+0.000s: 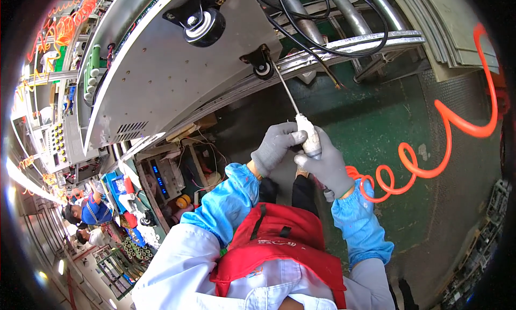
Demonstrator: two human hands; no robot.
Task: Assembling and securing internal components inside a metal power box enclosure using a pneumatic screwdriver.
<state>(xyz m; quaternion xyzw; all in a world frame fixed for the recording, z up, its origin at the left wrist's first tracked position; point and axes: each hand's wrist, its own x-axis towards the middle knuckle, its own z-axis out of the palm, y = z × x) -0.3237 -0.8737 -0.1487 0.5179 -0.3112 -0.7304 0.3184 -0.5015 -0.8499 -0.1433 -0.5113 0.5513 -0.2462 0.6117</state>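
Both of my hands wear grey gloves and grip an air screwdriver [307, 131] with a whitish, worn body. My left hand [273, 146] closes around its front from the left, while my right hand [329, 169] wraps its rear part. From the tool a long thin bit [286, 88] reaches up to a small black caster [263, 68] on the grey metal panel [177, 68]. The bit's tip is at the caster's mounting; whether it sits in a screw is too small to tell. A second caster [204, 28] is fixed farther left on the panel.
An orange coiled air hose [411, 173] runs from my right hand to the upper right. Black cables [344, 53] hang over a metal rail [371, 42]. Stacked boards [451, 25] stand at upper right. At left are a cluttered bench [156, 197] and other people [94, 210].
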